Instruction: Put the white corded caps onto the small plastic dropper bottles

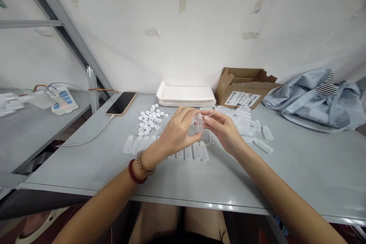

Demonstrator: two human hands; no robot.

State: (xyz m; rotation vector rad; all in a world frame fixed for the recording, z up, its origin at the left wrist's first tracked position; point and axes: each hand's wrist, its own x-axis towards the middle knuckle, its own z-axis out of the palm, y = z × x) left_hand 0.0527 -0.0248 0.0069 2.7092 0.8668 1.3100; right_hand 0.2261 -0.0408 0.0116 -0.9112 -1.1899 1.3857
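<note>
A small translucent plastic bottle (199, 123) is held upright above the table. My left hand (178, 129) grips it between thumb and fingers. At its top, my right hand (219, 126) is closed with the fingertips pinching a thin white cord (211, 114); the exact contact is partly hidden. Below my hands stretches a row of similar bottles (196, 151), some with thin white cords at their necks, part of it covered by my left hand. Small white caps (148, 119) lie heaped beyond my left hand. More translucent bottles (243, 120) are piled past my right hand.
A phone (121, 103) with a charging cable lies at the left. White envelopes or sheets (187, 94) are stacked by the wall beside an opened cardboard box (243, 87). Light blue cloth (314, 99) fills the right back corner. A power strip (65, 101) sits on the neighbouring left table.
</note>
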